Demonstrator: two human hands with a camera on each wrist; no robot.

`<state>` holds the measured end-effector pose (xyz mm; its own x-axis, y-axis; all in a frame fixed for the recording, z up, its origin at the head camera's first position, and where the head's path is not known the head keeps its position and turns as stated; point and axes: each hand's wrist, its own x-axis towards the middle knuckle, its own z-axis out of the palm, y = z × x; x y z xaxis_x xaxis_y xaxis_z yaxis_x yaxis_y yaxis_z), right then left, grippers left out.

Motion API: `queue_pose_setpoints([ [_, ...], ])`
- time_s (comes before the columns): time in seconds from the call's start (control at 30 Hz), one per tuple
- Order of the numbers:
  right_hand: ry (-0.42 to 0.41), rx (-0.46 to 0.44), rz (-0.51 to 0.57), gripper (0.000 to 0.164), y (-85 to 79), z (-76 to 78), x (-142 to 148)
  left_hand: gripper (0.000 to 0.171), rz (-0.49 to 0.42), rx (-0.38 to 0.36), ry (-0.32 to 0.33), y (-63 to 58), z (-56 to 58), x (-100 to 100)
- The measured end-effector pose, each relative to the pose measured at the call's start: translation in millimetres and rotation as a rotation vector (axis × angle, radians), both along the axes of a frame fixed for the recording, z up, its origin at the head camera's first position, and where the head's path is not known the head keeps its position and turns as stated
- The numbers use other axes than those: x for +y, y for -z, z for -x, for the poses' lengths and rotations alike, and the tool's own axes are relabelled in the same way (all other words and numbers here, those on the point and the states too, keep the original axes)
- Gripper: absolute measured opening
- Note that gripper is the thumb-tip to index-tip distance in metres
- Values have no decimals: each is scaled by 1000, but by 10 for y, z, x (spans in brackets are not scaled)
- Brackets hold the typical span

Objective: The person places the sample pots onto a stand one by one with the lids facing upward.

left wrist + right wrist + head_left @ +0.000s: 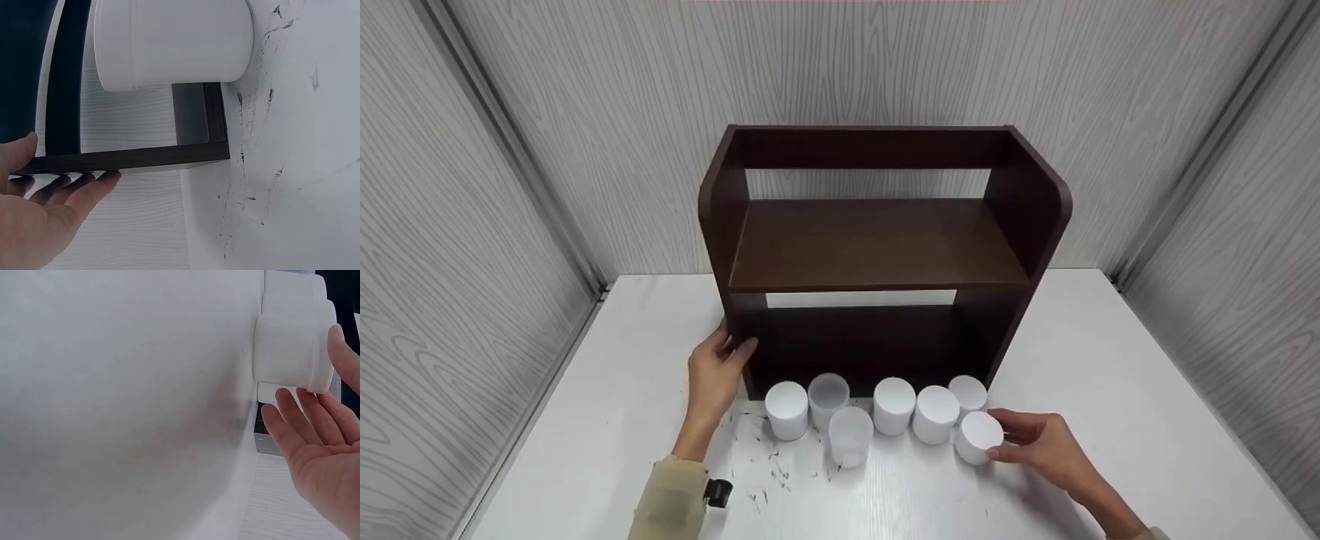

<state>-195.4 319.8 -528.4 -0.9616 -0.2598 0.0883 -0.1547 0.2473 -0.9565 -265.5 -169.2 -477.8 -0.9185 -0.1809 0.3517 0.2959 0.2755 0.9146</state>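
My left hand [714, 375] holds the left side panel of a dark brown two-tier shelf [877, 244], thumb on the inner face and fingers along the outside, as the left wrist view also shows. With my right hand [1054, 454] I pinch a white lidded jar [979, 436] between thumb and fingers, at the front right of a cluster. Behind it stands another white jar [967, 394]. Further left along the shelf's front edge are several more, among them a white jar [787, 411], a greyish translucent container [829, 394] and a frosted container [850, 436].
The shelf stands on a white table [622, 390] with dark scuff marks [270, 95] near its front left corner. Grey wood-patterned panels [585, 112] enclose the back and both sides. A black band [718, 493] sits at the left sleeve.
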Motion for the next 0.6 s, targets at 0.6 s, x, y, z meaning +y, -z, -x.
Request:
queue_pose_setpoints([
  [0.6, -16, -7, 15, 67, -8, 5, -44, 61, -15, -69, -5, -31, -22, 22],
])
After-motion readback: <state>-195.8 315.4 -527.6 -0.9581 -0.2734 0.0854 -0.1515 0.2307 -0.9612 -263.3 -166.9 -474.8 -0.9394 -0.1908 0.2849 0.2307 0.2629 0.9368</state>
